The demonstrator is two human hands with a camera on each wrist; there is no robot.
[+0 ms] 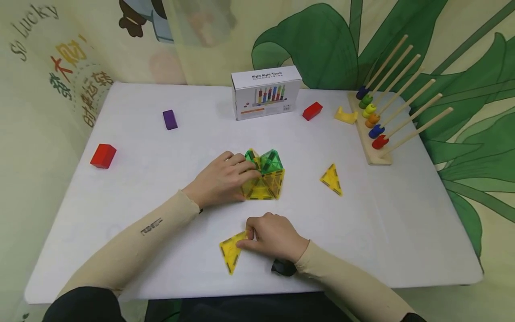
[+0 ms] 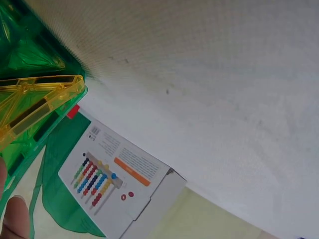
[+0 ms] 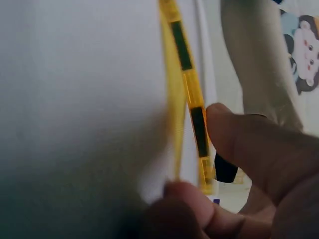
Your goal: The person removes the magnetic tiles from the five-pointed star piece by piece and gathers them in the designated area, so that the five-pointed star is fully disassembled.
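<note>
My left hand grips the left side of a small structure of translucent green and yellow magnetic tiles, hiding part of it. Its fingertips and a green tile with a yellow one show at the edge of the left wrist view. Closer to the body, my right hand pinches a yellow triangular magnetic tile between thumb and fingers. In the right wrist view that yellow tile is seen edge-on, by the thumb. Another yellow triangular tile lies to the right of the structure.
At the back stands a white box. A wooden peg rack with coloured beads is at the right. Around lie a red block, a purple block, a second red block and a yellow arch-shaped piece.
</note>
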